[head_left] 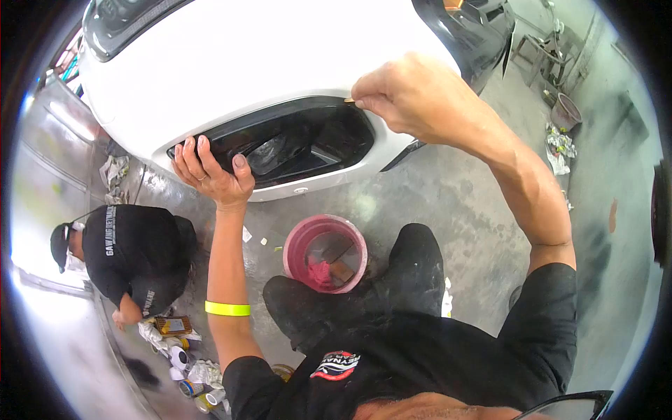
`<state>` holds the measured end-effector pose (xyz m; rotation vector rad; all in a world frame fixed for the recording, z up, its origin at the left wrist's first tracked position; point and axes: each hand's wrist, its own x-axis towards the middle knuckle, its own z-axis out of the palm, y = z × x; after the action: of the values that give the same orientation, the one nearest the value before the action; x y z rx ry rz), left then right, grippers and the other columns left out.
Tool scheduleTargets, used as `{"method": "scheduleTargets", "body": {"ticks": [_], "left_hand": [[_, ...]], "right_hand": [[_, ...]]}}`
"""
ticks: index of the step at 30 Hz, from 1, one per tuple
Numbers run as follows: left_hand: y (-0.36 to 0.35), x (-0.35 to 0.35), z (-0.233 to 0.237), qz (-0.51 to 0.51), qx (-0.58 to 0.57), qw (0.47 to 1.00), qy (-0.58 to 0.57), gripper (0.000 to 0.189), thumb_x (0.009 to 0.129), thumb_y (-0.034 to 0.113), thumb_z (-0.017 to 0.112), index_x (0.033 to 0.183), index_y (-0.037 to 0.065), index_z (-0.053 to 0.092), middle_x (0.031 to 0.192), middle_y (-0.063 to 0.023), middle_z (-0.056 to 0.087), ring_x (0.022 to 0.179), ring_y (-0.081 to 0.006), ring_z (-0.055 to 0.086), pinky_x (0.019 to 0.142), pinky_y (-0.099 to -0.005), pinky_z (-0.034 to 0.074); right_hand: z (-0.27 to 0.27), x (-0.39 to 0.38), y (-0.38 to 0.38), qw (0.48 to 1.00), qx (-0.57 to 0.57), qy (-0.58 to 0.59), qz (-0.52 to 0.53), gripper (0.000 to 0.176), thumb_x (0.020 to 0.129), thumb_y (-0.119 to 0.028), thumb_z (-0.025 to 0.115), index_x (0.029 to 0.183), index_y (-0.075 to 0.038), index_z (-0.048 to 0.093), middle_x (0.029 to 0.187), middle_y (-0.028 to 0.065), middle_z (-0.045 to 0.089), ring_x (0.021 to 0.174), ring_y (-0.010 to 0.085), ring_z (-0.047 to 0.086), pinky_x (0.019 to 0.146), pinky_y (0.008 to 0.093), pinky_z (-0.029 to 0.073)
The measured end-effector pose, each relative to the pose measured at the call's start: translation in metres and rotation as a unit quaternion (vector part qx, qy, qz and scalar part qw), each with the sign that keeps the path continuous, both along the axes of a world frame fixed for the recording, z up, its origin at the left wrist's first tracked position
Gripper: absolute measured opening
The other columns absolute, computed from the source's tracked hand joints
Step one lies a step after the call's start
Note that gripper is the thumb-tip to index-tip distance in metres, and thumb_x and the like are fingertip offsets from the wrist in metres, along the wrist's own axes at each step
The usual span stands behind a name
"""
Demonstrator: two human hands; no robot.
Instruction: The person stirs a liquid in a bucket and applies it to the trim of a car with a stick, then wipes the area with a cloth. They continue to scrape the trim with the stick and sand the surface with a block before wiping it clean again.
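Observation:
A white car body (280, 49) fills the top of the view, with a long glossy black panel (315, 136) set into it. My left hand (213, 171) rests at the panel's left end, fingers spread against its dark surface and holding nothing. At the upper right corner of the panel, my right hand (413, 94) is closed in a pinch on a small yellowish piece (349, 100). That piece touches or nearly touches the edge between black and white; its kind is too small to tell.
A pink bucket (290, 262) holding water, a pink cloth and a brown block stands before my knees. Another person (140, 252) crouches at left beside several cans and crumpled paper (206, 373). A grey pot (565, 112) stands near the right wall.

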<state>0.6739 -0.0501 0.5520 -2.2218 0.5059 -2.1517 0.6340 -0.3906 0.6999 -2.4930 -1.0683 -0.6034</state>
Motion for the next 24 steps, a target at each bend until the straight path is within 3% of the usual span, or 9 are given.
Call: {"method": "scheduleTargets", "body": {"ticks": [2, 6, 8, 9, 11, 12, 17, 24], "left_hand": [[-0.002, 0.001, 0.001, -0.004, 0.009, 1.000, -0.003, 0.059, 0.100, 0.041, 0.045, 0.138, -0.004, 0.047, 0.142, -0.0225, 0.043, 0.137, -0.0460, 0.036, 0.115, -0.0613, 0.028], [-0.001, 0.002, 0.000, -0.004, 0.008, 1.000, -0.004, 0.058, 0.100, 0.040, 0.045, 0.139, -0.002, 0.047, 0.143, -0.0218, 0.043, 0.137, -0.0447, 0.036, 0.114, -0.0611, 0.028], [-0.001, 0.003, -0.001, -0.002, 0.000, 1.000, -0.008, 0.058, 0.099, 0.041, 0.045, 0.138, -0.002, 0.047, 0.143, -0.0218, 0.043, 0.136, -0.0441, 0.037, 0.114, -0.0613, 0.029], [-0.002, 0.003, -0.002, -0.003, 0.004, 1.000, -0.006, 0.058, 0.099, 0.041, 0.045, 0.138, -0.002, 0.047, 0.143, -0.0218, 0.043, 0.136, -0.0441, 0.037, 0.114, -0.0613, 0.029], [-0.002, 0.003, -0.002, -0.003, -0.001, 1.000, -0.003, 0.058, 0.099, 0.040, 0.045, 0.138, -0.002, 0.047, 0.143, -0.0226, 0.043, 0.137, -0.0451, 0.037, 0.114, -0.0622, 0.028], [-0.001, 0.003, -0.001, -0.001, 0.004, 1.000, -0.004, 0.058, 0.099, 0.040, 0.045, 0.138, -0.002, 0.047, 0.143, -0.0226, 0.043, 0.137, -0.0451, 0.037, 0.114, -0.0622, 0.028], [0.000, 0.003, -0.002, -0.002, 0.003, 1.000, 0.001, 0.058, 0.098, 0.038, 0.045, 0.138, -0.003, 0.047, 0.143, -0.0242, 0.043, 0.138, -0.0465, 0.035, 0.115, -0.0631, 0.027], [0.002, 0.001, -0.002, 0.003, 0.012, 1.000, 0.020, 0.061, 0.098, 0.037, 0.044, 0.142, -0.005, 0.042, 0.147, -0.0237, 0.038, 0.144, -0.0466, 0.027, 0.118, -0.0632, 0.021]], "right_hand": [[0.001, -0.006, -0.011, 0.997, 0.047, 0.063, -0.017, 0.022, 0.085, -0.012, 0.063, 0.100, -0.003, 0.076, 0.086, 0.0179, 0.073, 0.080, 0.0364, 0.070, 0.076, 0.0453, 0.054], [-0.014, -0.025, -0.034, 0.994, 0.108, 0.006, 0.035, 0.024, 0.087, -0.009, 0.064, 0.109, -0.004, 0.075, 0.093, 0.0177, 0.073, 0.078, 0.0351, 0.070, 0.075, 0.0419, 0.055], [-0.016, -0.039, -0.040, 0.942, 0.262, 0.207, -0.008, 0.026, 0.089, -0.006, 0.066, 0.114, -0.004, 0.072, 0.097, 0.0167, 0.074, 0.079, 0.0325, 0.071, 0.073, 0.0382, 0.056], [-0.021, -0.037, -0.041, 0.941, 0.266, 0.209, -0.008, 0.026, 0.089, -0.006, 0.066, 0.114, -0.004, 0.072, 0.097, 0.0167, 0.074, 0.079, 0.0325, 0.071, 0.073, 0.0382, 0.056], [-0.039, -0.027, -0.040, 0.966, 0.235, 0.110, 0.014, 0.026, 0.089, -0.004, 0.068, 0.114, -0.004, 0.071, 0.094, 0.0158, 0.073, 0.080, 0.0299, 0.071, 0.071, 0.0356, 0.056], [-0.054, -0.017, -0.034, 0.976, 0.211, -0.024, 0.038, 0.024, 0.088, -0.006, 0.069, 0.112, -0.005, 0.072, 0.089, 0.0148, 0.072, 0.079, 0.0303, 0.070, 0.069, 0.0375, 0.056], [-0.049, 0.001, -0.008, 0.979, 0.178, -0.059, 0.079, 0.021, 0.086, -0.008, 0.069, 0.107, -0.005, 0.073, 0.086, 0.0147, 0.070, 0.079, 0.0331, 0.069, 0.069, 0.0424, 0.055], [-0.015, 0.003, 0.013, 0.993, 0.086, -0.053, 0.052, 0.016, 0.087, -0.010, 0.065, 0.100, -0.003, 0.072, 0.079, 0.0177, 0.071, 0.074, 0.0375, 0.069, 0.071, 0.0442, 0.056]]}}
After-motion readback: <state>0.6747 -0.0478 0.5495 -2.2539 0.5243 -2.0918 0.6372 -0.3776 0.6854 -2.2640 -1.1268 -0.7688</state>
